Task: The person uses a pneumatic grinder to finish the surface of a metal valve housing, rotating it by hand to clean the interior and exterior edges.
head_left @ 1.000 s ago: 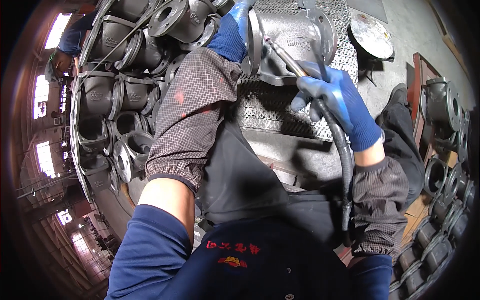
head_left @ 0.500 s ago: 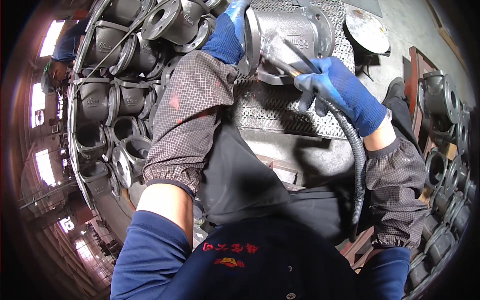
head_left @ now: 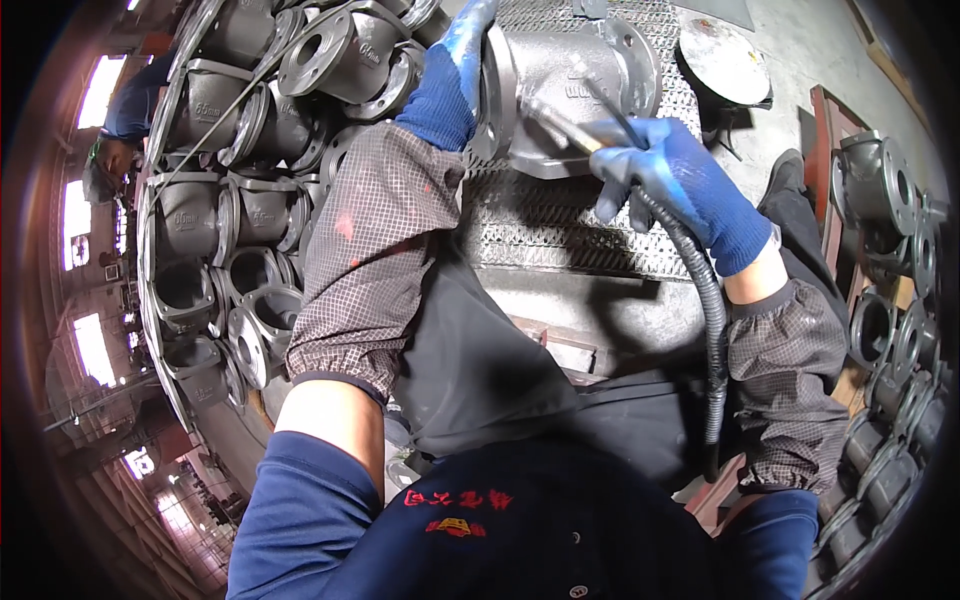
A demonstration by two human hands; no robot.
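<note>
A grey flanged cast-metal valve body (head_left: 560, 75) lies on its side on a textured metal grating (head_left: 560, 235). My left hand (head_left: 455, 75), in a blue glove, is closed on the rim of its left flange; the fingertips pass behind the flange and the top edge. My gloved right hand (head_left: 670, 180) grips a slim hose-fed hand tool (head_left: 575, 132), with its blurred metal tip over the casting's front side. A thin dark rod or lever (head_left: 612, 108) rises beside the tool. From my fist a black corrugated hose (head_left: 715, 330) runs down past my right forearm.
Stacked similar castings (head_left: 190, 215) fill a rack at left, and more castings (head_left: 880, 190) stand at right. A round stool (head_left: 725, 62) with a stained top is beyond the grating. A reddish metal frame (head_left: 828, 140) stands near my right foot. Another person (head_left: 135, 105) is at far left.
The casting has rolled slightly under my left hand, its raised lettering now turned. Small orange sparks near the tool tip earlier no longer show. My right hand keeps its grip on the tool.
</note>
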